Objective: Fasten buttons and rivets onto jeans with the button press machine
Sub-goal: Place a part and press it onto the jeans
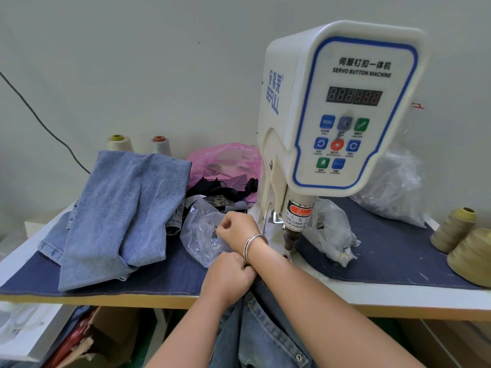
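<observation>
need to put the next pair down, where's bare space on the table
Bare denim mat between the clear bag right of the machine and the thread cones; also the front strip below the folded jeans. Crowded from those jeans across the bags to the press head.

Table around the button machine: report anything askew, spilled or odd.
Nothing spilled or damaged. The light jeans lie in a rumpled heap left of the machine. The right hand crosses over the left hand to pinch something small at the clear bag.
</observation>
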`<move>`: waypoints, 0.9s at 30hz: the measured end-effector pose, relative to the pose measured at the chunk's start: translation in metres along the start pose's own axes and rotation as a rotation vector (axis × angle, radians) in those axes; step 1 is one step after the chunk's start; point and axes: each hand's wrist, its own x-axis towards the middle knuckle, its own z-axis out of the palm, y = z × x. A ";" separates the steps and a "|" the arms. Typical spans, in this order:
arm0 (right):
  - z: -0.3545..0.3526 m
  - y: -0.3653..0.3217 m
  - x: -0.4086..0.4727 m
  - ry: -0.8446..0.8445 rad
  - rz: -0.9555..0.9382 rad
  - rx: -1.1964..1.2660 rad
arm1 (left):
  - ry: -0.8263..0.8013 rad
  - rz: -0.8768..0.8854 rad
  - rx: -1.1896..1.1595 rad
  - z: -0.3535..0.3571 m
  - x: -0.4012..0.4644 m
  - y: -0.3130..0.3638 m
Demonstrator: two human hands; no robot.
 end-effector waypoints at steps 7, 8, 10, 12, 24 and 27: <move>0.000 -0.001 -0.002 0.003 0.033 0.028 | -0.006 0.022 0.007 0.000 0.001 0.000; 0.000 -0.002 -0.002 0.001 0.026 0.024 | -0.007 0.021 0.007 0.000 0.001 0.000; 0.001 -0.002 -0.002 0.006 0.012 0.016 | -0.009 0.019 0.007 0.000 0.000 0.000; 0.000 -0.001 -0.002 0.002 0.000 0.006 | -0.014 0.011 0.009 0.000 0.001 -0.001; -0.002 -0.002 0.002 -0.102 -0.060 -0.124 | -0.017 -0.003 0.028 0.001 0.001 -0.002; -0.001 -0.001 0.003 -0.105 -0.062 -0.130 | -0.020 0.000 0.040 0.001 0.001 -0.002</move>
